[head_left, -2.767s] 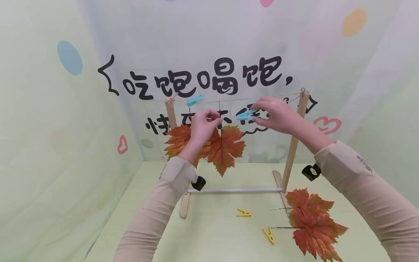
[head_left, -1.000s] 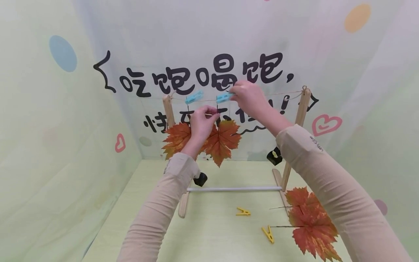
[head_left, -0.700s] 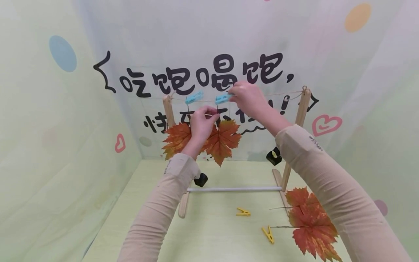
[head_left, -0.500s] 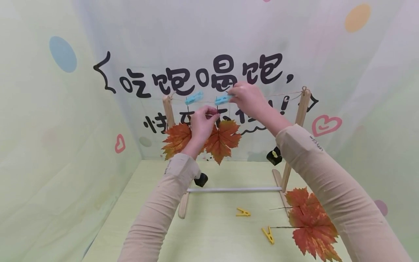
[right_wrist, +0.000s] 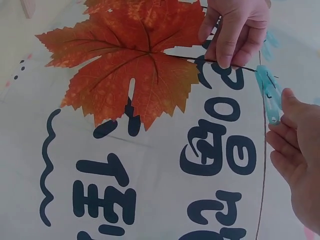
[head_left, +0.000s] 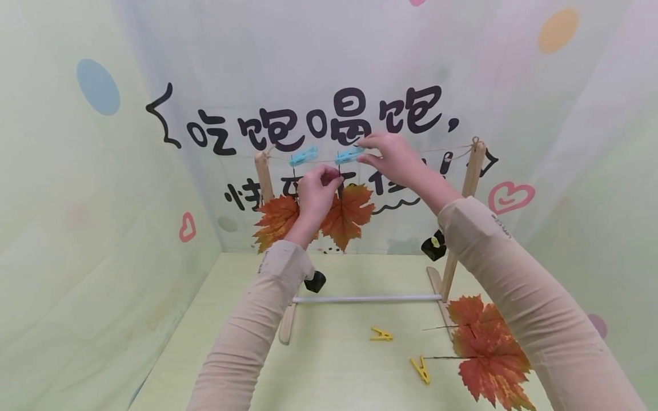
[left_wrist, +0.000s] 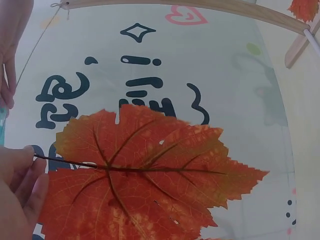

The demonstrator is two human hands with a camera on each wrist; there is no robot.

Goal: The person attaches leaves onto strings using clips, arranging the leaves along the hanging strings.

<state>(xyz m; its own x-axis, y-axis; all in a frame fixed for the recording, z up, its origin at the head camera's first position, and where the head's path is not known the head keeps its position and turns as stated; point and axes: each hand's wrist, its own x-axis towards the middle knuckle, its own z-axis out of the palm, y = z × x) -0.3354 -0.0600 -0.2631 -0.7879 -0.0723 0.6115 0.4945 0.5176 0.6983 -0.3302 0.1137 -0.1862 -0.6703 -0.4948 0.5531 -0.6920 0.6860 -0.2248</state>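
Observation:
My left hand [head_left: 320, 191] pinches the thin dark stem of an orange-red artificial maple leaf [head_left: 348, 220], which hangs tip down. In the left wrist view, the leaf [left_wrist: 145, 170] spreads beside the fingertips. At the stem's top, a light blue clothespin [head_left: 346, 155] sits on the string. My right hand [head_left: 393, 158] holds its handle end between thumb and fingers, loosely spread; the right wrist view has this hand [right_wrist: 302, 150] at the clothespin [right_wrist: 269, 95]. A second blue clothespin [head_left: 304, 155] holds another leaf [head_left: 276, 220] at left, partly hidden by my left hand and wrist.
The string runs between two wooden posts [head_left: 470, 171], joined low by a white rod [head_left: 367, 298]. On the table [head_left: 334, 371] lie two yellow clothespins [head_left: 381, 334] and overlapping leaves [head_left: 493, 359] at right, partly behind my right sleeve. A printed cloth backs the table.
My right hand has brought the blue clothespin left onto the string at the leaf's stem. Its thumb and fingers have just spread wider apart. The left hand keeps pinching the stem.

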